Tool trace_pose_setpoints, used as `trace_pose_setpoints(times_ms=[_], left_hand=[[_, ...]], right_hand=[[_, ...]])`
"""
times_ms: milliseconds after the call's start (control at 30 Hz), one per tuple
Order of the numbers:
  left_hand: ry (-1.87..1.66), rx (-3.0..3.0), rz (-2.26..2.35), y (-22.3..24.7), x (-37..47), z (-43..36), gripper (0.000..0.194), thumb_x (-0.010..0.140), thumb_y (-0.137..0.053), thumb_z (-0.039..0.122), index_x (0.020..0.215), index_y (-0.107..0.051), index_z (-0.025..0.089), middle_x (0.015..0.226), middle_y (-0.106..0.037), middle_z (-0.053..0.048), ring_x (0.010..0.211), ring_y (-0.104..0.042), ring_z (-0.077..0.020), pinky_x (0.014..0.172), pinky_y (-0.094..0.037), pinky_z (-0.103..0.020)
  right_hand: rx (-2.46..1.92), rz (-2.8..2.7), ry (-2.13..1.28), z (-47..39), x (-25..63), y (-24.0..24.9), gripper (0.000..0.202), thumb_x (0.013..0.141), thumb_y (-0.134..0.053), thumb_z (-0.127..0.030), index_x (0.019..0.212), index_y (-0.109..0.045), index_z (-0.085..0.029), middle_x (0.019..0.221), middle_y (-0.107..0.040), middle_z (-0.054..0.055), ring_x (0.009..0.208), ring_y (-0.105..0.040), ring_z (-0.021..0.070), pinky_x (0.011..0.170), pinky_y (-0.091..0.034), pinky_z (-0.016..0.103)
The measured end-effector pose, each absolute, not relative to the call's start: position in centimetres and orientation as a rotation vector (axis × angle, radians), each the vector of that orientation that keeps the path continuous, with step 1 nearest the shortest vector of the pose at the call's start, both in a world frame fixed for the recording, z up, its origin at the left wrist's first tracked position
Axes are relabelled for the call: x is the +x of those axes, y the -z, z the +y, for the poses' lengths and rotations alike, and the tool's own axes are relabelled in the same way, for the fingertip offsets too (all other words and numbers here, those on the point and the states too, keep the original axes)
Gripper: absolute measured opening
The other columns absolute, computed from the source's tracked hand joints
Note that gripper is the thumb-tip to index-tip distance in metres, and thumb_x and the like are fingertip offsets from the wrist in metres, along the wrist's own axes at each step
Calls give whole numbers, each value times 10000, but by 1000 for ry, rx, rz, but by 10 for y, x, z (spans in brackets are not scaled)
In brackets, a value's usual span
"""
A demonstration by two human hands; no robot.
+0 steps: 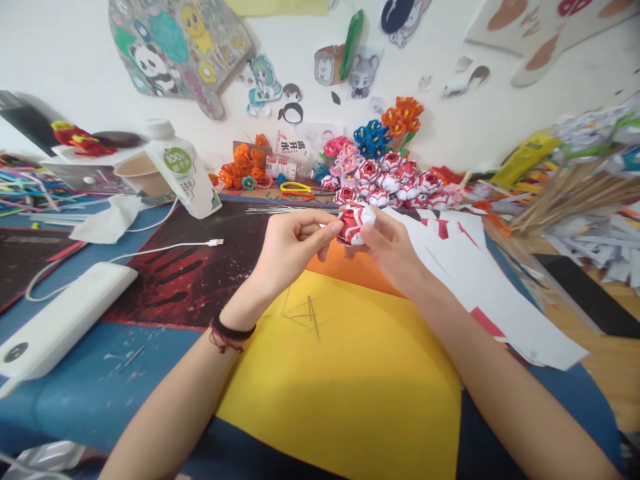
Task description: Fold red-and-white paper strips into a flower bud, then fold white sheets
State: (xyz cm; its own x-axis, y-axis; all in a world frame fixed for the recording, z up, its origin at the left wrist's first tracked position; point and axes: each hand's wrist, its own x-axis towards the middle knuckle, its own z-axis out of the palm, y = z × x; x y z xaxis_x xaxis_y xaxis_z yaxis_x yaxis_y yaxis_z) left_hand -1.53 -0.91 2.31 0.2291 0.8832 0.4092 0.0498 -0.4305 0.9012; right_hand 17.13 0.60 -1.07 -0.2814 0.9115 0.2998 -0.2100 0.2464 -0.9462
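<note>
A red and white paper flower is held up between both hands, above an orange sheet. My left hand pinches its left side with thumb and fingers. On the flower's right side, the thumb and fingers of my right hand are closed around it. Below the hands lies a large yellow sheet with several thin wires on it. Behind the held flower stands a pile of similar red and white flowers.
At the left are a white power bank, a cable and a white bottle. Cut white sheets lie right of my right hand. Farther right are wooden sticks and a black flat object.
</note>
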Motion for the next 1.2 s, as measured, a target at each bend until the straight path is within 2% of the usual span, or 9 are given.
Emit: trace_pose_setpoints(times_ms=[233, 367, 667, 833, 1033, 1200], left_hand=[[-1191, 1559, 802, -26, -15, -10, 285, 765, -830, 406, 794, -746, 136, 569, -621, 2, 476, -506, -63, 443, -358, -179], [-1136, 1450, 798, -27, -15, -12, 292, 758, -837, 390, 769, -710, 127, 535, -595, 17, 446, -474, -46, 423, -327, -162], [-1153, 1517, 845, -27, -14, -14, 277, 790, -799, 370, 806, -675, 123, 508, -566, 34, 445, -483, -52, 429, -335, -155], [-1211, 1654, 899, -26, -13, -17, 240, 835, -750, 351, 822, -663, 127, 507, -547, 40, 443, -477, -57, 435, -345, -165], [-1293, 1651, 914, -27, -15, -14, 258, 853, -740, 383, 823, -688, 132, 520, -549, 36, 460, -485, -55, 441, -325, -165], [-1292, 1628, 950, -28, -16, -12, 236, 830, -763, 359, 821, -694, 134, 515, -557, 40, 453, -500, -58, 438, -325, -164]], right_hand=[[-668, -1448, -1301, 6, 171, 10, 489, 808, -758, -558, 1137, -651, -213, 926, -690, 29, 675, -646, 136, 604, -555, 285], [-630, -1445, -1331, 8, 171, 10, 505, 780, -786, -557, 1105, -650, -196, 861, -676, 17, 646, -633, 131, 588, -556, 286], [-615, -1471, -1343, 10, 172, 14, 458, 786, -786, -542, 1062, -643, -205, 883, -671, 12, 642, -639, 125, 577, -562, 276], [-616, -1459, -1369, 11, 172, 14, 462, 780, -809, -499, 1098, -645, -207, 909, -671, 20, 675, -627, 122, 588, -566, 264], [-597, -1443, -1346, 11, 174, 15, 474, 798, -775, -548, 1116, -666, -215, 909, -687, 31, 691, -635, 134, 581, -561, 266], [-578, -1418, -1359, 12, 174, 16, 483, 788, -816, -458, 1187, -662, -233, 960, -687, 37, 746, -656, 146, 581, -560, 255]])
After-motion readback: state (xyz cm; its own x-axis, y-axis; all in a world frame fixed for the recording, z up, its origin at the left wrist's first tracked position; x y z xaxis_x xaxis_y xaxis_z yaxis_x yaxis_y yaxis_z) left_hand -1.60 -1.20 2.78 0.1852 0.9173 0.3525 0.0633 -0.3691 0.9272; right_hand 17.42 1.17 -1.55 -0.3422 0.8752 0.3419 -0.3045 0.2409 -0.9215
